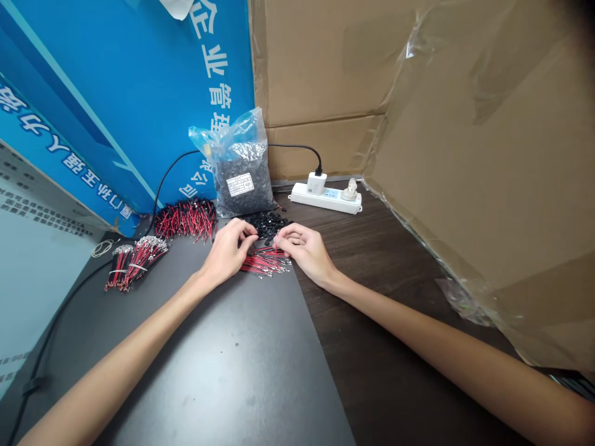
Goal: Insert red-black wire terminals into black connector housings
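My left hand (231, 249) is closed in a pinch at the left edge of a pile of small black plastic pieces (268, 227); what sits between its fingertips is too small to make out. Opposite it, my right hand (307, 251) pinches thumb against finger, and a short red wire (276, 248) shows at the fingertips. Just below and between both hands lies a spread of loose red and black wires (264, 262) with small metal ends. The hands are apart from each other.
Behind the pile stands a clear bag of black pieces (244, 179). Left of it lies a heap of red-black wires with black ends (186, 218), then banded wire bundles (139, 260). A white power strip (325, 198) sits at right. Cardboard (465, 155) walls the right side.
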Available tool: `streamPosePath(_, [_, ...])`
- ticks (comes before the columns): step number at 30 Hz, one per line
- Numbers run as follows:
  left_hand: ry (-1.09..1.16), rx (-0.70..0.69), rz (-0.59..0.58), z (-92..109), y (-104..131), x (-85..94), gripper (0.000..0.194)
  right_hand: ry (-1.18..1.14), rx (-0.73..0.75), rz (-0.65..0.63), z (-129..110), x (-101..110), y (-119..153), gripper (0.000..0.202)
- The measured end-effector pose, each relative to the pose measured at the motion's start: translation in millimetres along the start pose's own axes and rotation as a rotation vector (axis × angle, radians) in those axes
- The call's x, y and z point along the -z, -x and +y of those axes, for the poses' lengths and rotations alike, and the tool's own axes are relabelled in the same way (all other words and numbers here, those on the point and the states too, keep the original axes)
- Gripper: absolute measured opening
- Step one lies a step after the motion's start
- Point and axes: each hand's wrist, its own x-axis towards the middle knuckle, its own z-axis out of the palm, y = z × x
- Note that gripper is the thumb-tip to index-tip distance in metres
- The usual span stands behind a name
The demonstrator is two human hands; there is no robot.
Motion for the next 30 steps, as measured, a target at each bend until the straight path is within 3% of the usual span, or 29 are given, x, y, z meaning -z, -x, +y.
streamPosePath(5, [0.360, 0.096, 0.207, 18.9, 13.0, -10.0, 0.012, 0.030, 0.033, -0.017, -3.0, 0.9, 0.9, 0.023])
streamPosePath(11, [0.397, 0.016, 0.320, 25.6, 28.0, -23.1, 0.011, 0.086, 0.070, -0.059, -3.7, 1.9, 2.3, 0.023])
streamPosePath(15, [0.452, 0.058, 0.333, 18.5, 27.5, -27.3, 0.012, 0.101, 0.066, -0.084, -1.8, 2.2, 2.7, 0.024])
streamPosePath(22, [0.631, 0.265, 0.300, 19.5, 25.0, -28.3, 0.019, 0.131, 0.057, -0.110, -2.4, 2.7, 2.9, 0.027])
streamPosePath(30, [0.680, 0.270, 0.285, 21.3, 26.0, -27.4, 0.022, 0.156, 0.061, -0.135, -5.2, 4.6, 3.7, 0.026])
